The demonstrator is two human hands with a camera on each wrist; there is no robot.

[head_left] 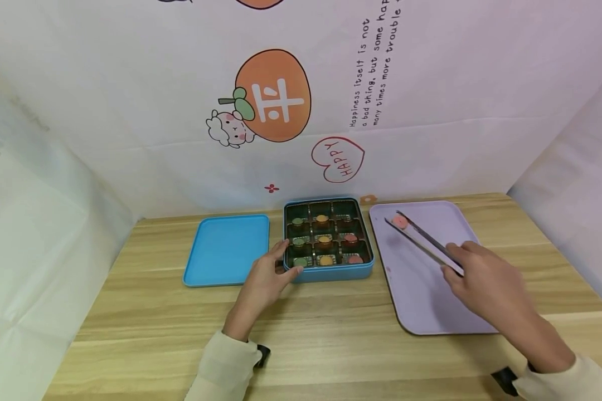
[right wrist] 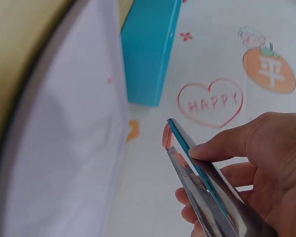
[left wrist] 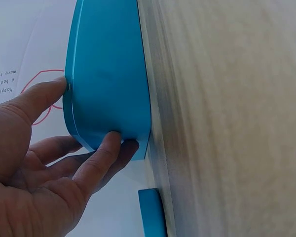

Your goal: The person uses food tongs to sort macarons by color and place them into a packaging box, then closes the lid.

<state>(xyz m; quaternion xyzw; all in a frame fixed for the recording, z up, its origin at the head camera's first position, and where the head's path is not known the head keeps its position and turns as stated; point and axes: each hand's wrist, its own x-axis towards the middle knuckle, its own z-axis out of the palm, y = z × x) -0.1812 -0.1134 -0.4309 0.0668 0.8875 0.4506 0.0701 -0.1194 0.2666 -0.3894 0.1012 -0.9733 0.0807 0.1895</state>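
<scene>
A blue tin box (head_left: 328,272) with a dark nine-cell insert stands mid-table, also seen as the blue tin box (left wrist: 108,74) from the side. Green, orange and pink round pieces lie in its cells; the far right cell looks bare. My left hand (head_left: 288,257) grips the box's near left corner, thumb (left wrist: 49,94) on the rim and a finger (left wrist: 106,148) on the wall. My right hand (head_left: 481,278) holds metal tongs (head_left: 423,240), which pinch a pink round piece (head_left: 399,221) just over the lavender tray (head_left: 426,301). The tongs (right wrist: 197,177) and pink piece (right wrist: 166,136) show up close.
The box's blue lid (head_left: 227,249) lies flat left of the box, its edge (left wrist: 150,212) visible by the left hand. The wooden table (head_left: 331,334) is walled by white printed cloth (head_left: 281,111) at the back and both sides.
</scene>
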